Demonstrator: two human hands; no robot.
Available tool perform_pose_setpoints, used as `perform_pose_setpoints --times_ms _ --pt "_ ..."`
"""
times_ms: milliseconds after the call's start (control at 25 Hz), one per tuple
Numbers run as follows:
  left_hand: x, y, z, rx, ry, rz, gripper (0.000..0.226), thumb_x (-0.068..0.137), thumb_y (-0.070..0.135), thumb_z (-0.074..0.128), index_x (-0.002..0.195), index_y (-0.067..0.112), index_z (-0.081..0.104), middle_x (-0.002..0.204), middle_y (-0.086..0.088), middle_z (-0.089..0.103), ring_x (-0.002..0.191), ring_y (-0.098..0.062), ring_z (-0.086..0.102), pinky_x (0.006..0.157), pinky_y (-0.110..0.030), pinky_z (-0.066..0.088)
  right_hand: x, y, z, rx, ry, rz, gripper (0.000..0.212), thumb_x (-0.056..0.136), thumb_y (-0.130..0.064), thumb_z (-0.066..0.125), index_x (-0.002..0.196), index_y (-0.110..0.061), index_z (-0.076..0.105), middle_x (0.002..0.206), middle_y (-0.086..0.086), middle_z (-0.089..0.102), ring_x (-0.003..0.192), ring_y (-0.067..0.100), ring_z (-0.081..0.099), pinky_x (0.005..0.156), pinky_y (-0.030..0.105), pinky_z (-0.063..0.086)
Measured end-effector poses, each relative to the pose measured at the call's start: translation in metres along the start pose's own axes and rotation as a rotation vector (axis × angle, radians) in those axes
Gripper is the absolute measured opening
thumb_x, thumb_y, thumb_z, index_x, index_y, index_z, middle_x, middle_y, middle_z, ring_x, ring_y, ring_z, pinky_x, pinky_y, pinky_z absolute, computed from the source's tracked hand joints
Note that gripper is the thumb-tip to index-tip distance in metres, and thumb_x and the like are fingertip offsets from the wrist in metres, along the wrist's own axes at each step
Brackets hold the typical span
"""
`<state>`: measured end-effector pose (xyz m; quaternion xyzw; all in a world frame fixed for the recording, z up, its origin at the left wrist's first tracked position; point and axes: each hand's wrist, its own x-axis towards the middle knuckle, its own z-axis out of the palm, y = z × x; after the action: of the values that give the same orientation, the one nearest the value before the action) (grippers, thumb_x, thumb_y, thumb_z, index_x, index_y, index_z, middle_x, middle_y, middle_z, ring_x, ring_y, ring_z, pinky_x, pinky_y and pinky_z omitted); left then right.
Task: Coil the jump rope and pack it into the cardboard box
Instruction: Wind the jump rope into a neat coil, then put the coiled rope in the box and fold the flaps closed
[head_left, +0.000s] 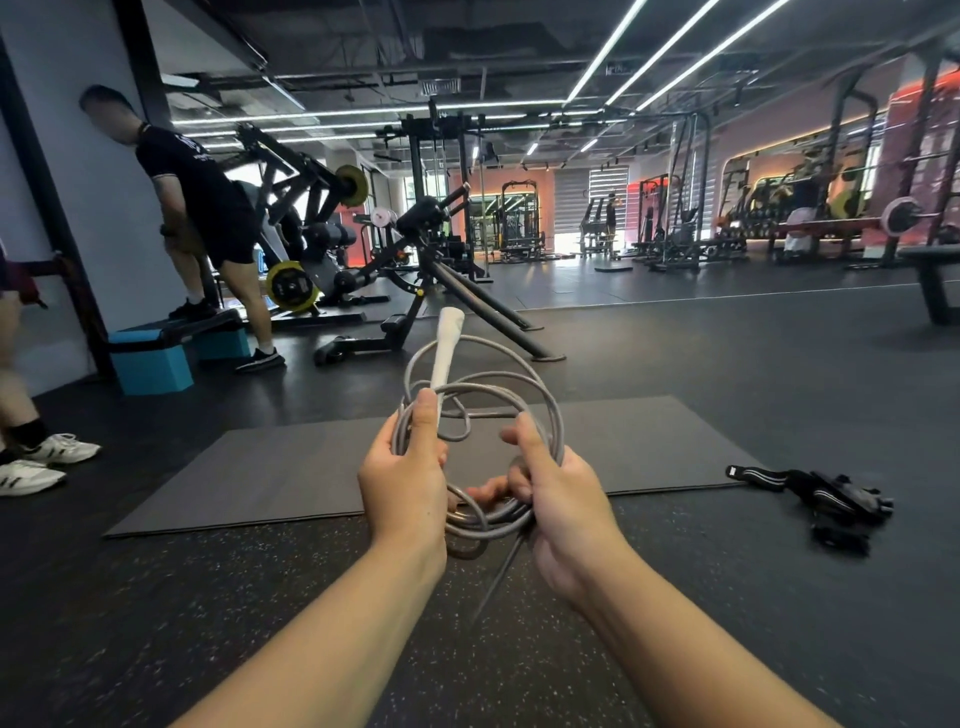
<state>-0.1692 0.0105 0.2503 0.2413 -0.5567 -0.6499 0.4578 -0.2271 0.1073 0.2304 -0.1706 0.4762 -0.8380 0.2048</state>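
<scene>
A grey jump rope (540, 400) is wound into several loops held up in front of me. Its white handle (448, 343) points upward out of my left hand (408, 478), which grips the handle's lower end and the left side of the coil. My right hand (553, 488) is closed on the coil's lower right, fingers wrapped around the strands. A short dark end (501, 571) hangs down below the coil between my wrists. No cardboard box is in view.
A dark exercise mat (270, 467) lies on the speckled gym floor. Black straps and gloves (826, 499) lie at the right. A person stands on a blue step (156, 358) at left; another person's white shoes (47, 457) are nearby. Weight machines fill the background.
</scene>
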Motion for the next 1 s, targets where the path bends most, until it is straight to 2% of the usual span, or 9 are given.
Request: perform_pose_setpoints --times_ms 120,200,400,520,560,680,840,920,1000 --pt "0.000 0.007 -0.006 0.016 -0.104 -0.033 0.037 0.091 0.055 0.062 0.091 0.019 0.069 0.057 0.007 0.045 0.047 -0.007 0.036 0.038 -0.019 0.030 0.001 0.000 0.002 0.067 0.001 -0.013 0.038 0.099 -0.044 0.059 0.083 -0.011 0.052 0.050 0.000 0.034 0.045 0.020 0.050 0.056 0.038 0.056" --pt "0.002 0.015 -0.011 0.027 -0.147 0.011 0.042 0.089 0.059 0.062 0.094 0.018 0.069 0.055 0.010 0.044 0.048 -0.008 0.036 0.042 -0.023 0.031 -0.003 -0.003 0.009 0.055 -0.024 -0.050 0.043 0.099 -0.048 0.056 0.073 -0.014 0.046 0.052 0.002 0.031 0.047 0.021 0.048 0.054 0.037 0.057" --pt "0.015 0.039 -0.029 -0.001 -0.040 0.140 0.041 0.087 0.061 0.064 0.089 0.020 0.068 0.053 0.011 0.054 0.048 -0.005 0.044 0.047 -0.021 0.037 -0.004 -0.016 0.047 -0.122 -0.090 -0.167 0.043 0.103 -0.050 0.048 0.077 -0.016 0.047 0.052 0.000 0.038 0.052 0.020 0.050 0.067 0.043 0.060" --pt "0.028 0.073 -0.052 0.030 0.044 0.153 0.039 0.089 0.058 0.063 0.086 0.019 0.068 0.056 0.010 0.057 0.050 -0.001 0.049 0.052 -0.017 0.040 -0.006 -0.030 0.084 -0.408 -0.048 -0.213 0.045 0.104 -0.052 0.043 0.077 -0.018 0.050 0.059 -0.001 0.053 0.053 0.010 0.049 0.060 0.023 0.048" --pt "0.030 0.089 -0.064 0.041 0.074 0.149 0.037 0.090 0.056 0.064 0.085 0.020 0.067 0.056 0.010 0.057 0.051 -0.001 0.049 0.053 -0.017 0.040 -0.008 -0.036 0.100 -0.468 -0.057 -0.203 0.045 0.104 -0.053 0.043 0.077 -0.018 0.053 0.064 0.001 0.057 0.053 0.008 0.049 0.057 0.022 0.044" --pt "0.034 0.144 -0.120 0.099 0.203 0.129 0.036 0.092 0.049 0.065 0.080 0.015 0.065 0.056 0.008 0.057 0.050 -0.002 0.050 0.053 -0.017 0.040 -0.022 -0.045 0.165 -0.634 -0.119 -0.119 0.047 0.102 -0.056 0.045 0.076 -0.019 0.059 0.066 -0.002 0.057 0.058 0.013 0.051 0.059 0.032 0.040" --pt "0.020 0.216 -0.225 0.250 0.410 0.039 0.028 0.096 0.040 0.063 0.094 0.013 0.068 0.060 0.007 0.059 0.055 -0.001 0.054 0.059 -0.020 0.042 -0.060 -0.039 0.265 -0.833 -0.398 0.071 0.048 0.098 -0.059 0.051 0.071 -0.021 0.058 0.062 -0.001 0.059 0.062 0.021 0.057 0.063 0.045 0.048" --pt "0.007 0.242 -0.277 0.303 0.449 -0.017 0.022 0.098 0.039 0.060 0.105 0.019 0.067 0.064 0.007 0.060 0.060 -0.001 0.056 0.063 -0.017 0.044 -0.083 -0.035 0.316 -0.838 -0.544 0.201 0.045 0.100 -0.053 0.053 0.074 -0.017 0.060 0.060 0.008 0.063 0.052 0.022 0.062 0.054 0.038 0.052" --pt "-0.007 0.259 -0.326 0.334 0.518 -0.095 0.023 0.099 0.038 0.057 0.117 0.026 0.063 0.070 0.007 0.062 0.067 0.000 0.060 0.069 -0.012 0.044 -0.101 -0.021 0.361 -0.857 -0.686 0.296 0.042 0.101 -0.046 0.053 0.078 -0.013 0.062 0.064 0.012 0.065 0.047 0.012 0.063 0.049 0.028 0.052"
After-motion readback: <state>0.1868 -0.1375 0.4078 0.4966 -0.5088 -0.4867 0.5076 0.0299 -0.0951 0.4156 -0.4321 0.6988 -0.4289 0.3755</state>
